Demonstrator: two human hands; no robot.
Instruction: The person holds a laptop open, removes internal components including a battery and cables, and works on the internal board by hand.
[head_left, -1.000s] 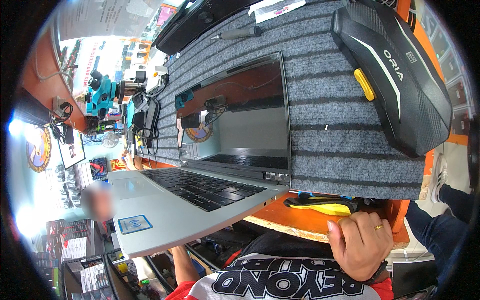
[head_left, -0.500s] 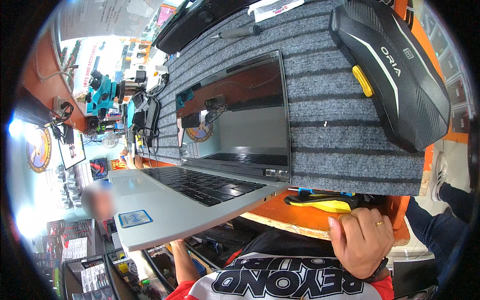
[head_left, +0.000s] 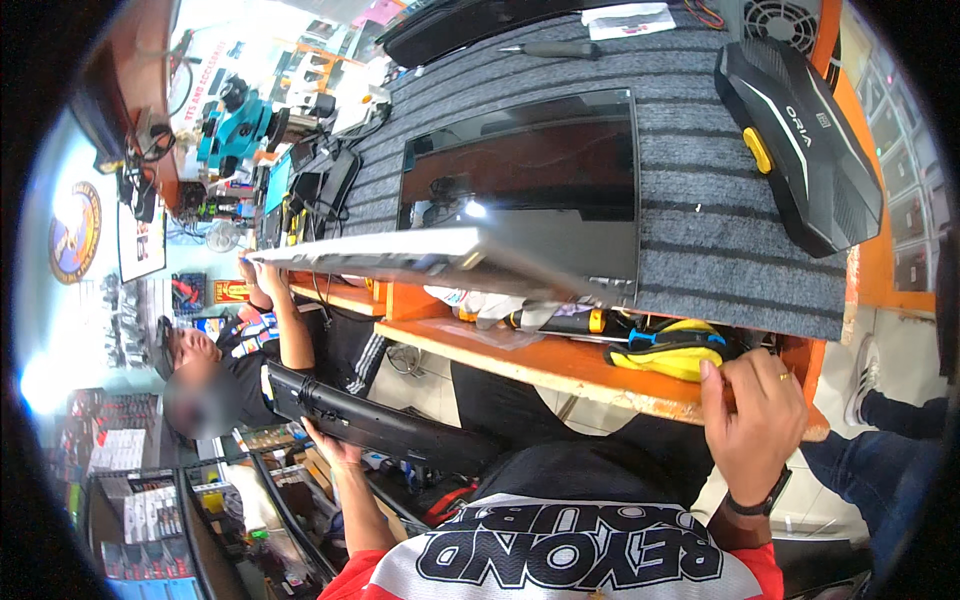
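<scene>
Long, smooth, black obj. [head_left: 388, 420] is at person's L, long axis slanting rightward; L hand [head_left: 334, 446], nearer, is at its lower side. R hand [head_left: 755, 410], well apart, half-curled; both grips, can't tell.

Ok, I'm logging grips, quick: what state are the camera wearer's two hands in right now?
Left hand: at the edge of a long black object; grip cannot be told.
Right hand: curled at the drawer edge; hold cannot be told.

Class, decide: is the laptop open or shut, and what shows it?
Open: the laptop shows its dark screen, with the base angled away.
</scene>
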